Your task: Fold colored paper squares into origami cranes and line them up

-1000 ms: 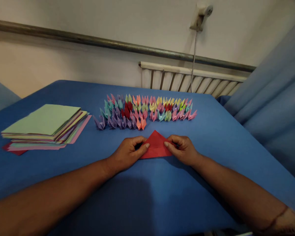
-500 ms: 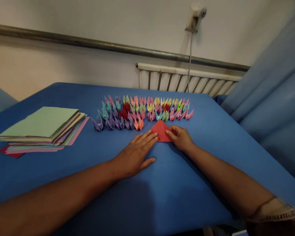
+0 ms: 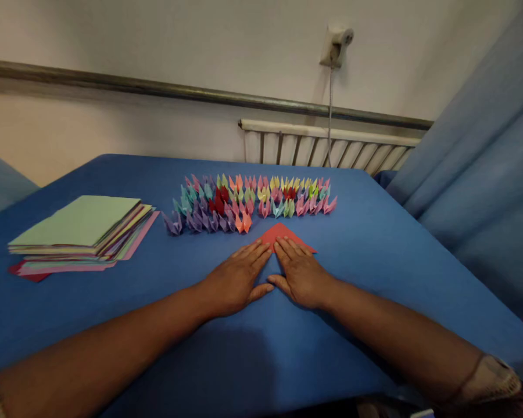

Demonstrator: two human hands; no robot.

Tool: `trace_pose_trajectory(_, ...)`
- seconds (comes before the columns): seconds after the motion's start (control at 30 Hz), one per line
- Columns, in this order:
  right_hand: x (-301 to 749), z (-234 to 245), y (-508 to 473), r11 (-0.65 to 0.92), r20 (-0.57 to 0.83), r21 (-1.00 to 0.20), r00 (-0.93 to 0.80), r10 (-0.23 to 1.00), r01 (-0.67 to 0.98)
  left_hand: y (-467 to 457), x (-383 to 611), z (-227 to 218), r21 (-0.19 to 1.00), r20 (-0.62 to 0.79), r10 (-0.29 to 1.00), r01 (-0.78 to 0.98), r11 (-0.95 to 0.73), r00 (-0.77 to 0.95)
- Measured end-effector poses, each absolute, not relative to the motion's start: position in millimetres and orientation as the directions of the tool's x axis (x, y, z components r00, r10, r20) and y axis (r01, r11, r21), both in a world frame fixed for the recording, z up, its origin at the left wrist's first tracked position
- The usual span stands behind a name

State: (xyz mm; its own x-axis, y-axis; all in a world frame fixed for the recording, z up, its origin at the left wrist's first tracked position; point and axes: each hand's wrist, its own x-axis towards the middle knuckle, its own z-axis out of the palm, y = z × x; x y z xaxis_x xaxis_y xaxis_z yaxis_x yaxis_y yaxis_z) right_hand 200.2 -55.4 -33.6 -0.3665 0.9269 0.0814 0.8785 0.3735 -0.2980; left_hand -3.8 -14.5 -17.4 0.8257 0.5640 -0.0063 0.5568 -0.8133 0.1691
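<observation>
A red sheet of paper (image 3: pixel 280 231), folded to a triangle with its point away from me, lies flat on the blue table (image 3: pixel 192 366). My left hand (image 3: pixel 237 276) rests flat with fingers stretched over the paper's left part. Over its lower middle and right lies my right hand (image 3: pixel 303 271), also flat, fingers extended and side by side. The two thumbs nearly meet in front of the paper. Both palms cover the near edge of the triangle, leaving its top and right corner visible.
Several rows of small folded paper cranes (image 3: pixel 244 222) stand just beyond the red paper. To the left lies a stack of coloured paper sheets (image 3: pixel 78 223). Behind the table are a wall pipe (image 3: pixel 165 88), a radiator (image 3: pixel 314 132) and a socket with a cord (image 3: pixel 333 49); a blue curtain (image 3: pixel 470 174) hangs right.
My right hand has let go of its pinch at the paper's right side, moved left and flattened onto the lower edge. My left hand stays flat in place. The view has shifted slightly.
</observation>
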Motion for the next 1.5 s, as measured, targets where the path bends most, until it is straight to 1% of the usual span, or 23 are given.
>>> trace_pose_trajectory(0.1, 198, -33, -58, 0.282, -0.017, -0.264, -0.296, 0.955, 0.922, -20, -8, -17, 0.124, -0.036, 0.635, 0.634, -0.763, 0.772)
trace_pose_trajectory(0.23, 199, -28, -55, 0.245, -0.050, -0.248, -0.265, 0.963, 0.937, -34, -4, -14, 0.110, -0.044, 0.727, 0.727, -0.678, 0.685)
trace_pose_trajectory(0.3, 199, -28, -55, 0.253, -0.055, -0.248, -0.275, 0.960, 0.935, -39, 9, -10, 0.145, -0.005, 0.716, 0.709, -0.690, 0.698)
trace_pose_trajectory(0.4, 199, -30, -55, 0.290, -0.067, -0.259, -0.317, 0.946, 0.921, -36, 40, -5, 0.254, 0.036, 0.634, 0.607, -0.753, 0.772)
trace_pose_trajectory(0.47, 199, -31, -56, 0.311, -0.050, -0.264, -0.335, 0.941, 0.913, -25, 60, -5, 0.302, 0.075, 0.623, 0.577, -0.758, 0.779)
trace_pose_trajectory(0.5, 199, -31, -56, 0.316, -0.032, -0.261, -0.336, 0.942, 0.912, -18, 67, -7, 0.320, 0.074, 0.635, 0.585, -0.745, 0.769)
trace_pose_trajectory(0.6, 197, -30, -57, 0.331, 0.015, -0.242, -0.338, 0.941, 0.912, 4, 76, -16, 0.348, 0.009, 0.663, 0.619, -0.704, 0.748)
trace_pose_trajectory(0.8, 196, -24, -58, 0.310, 0.006, -0.255, -0.319, 0.948, 0.916, 12, 59, -29, 0.283, 0.013, 0.669, 0.639, -0.715, 0.743)
trace_pose_trajectory(0.97, 200, -23, -62, 0.250, -0.058, -0.246, -0.272, 0.961, 0.936, 1, 36, -23, 0.204, -0.015, 0.653, 0.642, -0.739, 0.757)
trace_pose_trajectory(1.1, 215, -27, -76, 0.172, -0.055, -0.167, -0.183, 0.982, 0.971, -5, 13, -18, 0.157, -0.027, 0.618, 0.614, -0.774, 0.786)
trace_pose_trajectory(1.27, 242, -25, -97, 0.041, -0.058, -0.038, -0.043, 0.997, 0.998, -8, 1, -18, 0.166, -0.054, 0.616, 0.615, -0.771, 0.786)
trace_pose_trajectory(1.33, 243, -19, -96, 0.003, -0.038, -0.008, -0.003, 0.999, 1.000, -8, 2, -18, 0.177, -0.054, 0.612, 0.611, -0.772, 0.789)
trace_pose_trajectory(1.4, 234, -12, -87, 0.008, 0.002, -0.022, -0.008, 1.000, 1.000, -8, 3, -18, 0.186, -0.059, 0.602, 0.601, -0.777, 0.796)
trace_pose_trajectory(1.43, 226, -9, -80, 0.038, 0.021, -0.058, -0.037, 0.999, 0.998, -8, 3, -18, 0.190, -0.062, 0.597, 0.597, -0.780, 0.800)
trace_pose_trajectory(1.5, 205, -4, -67, 0.161, 0.020, -0.183, -0.160, 0.987, 0.970, -8, 4, -17, 0.196, -0.063, 0.590, 0.589, -0.784, 0.805)
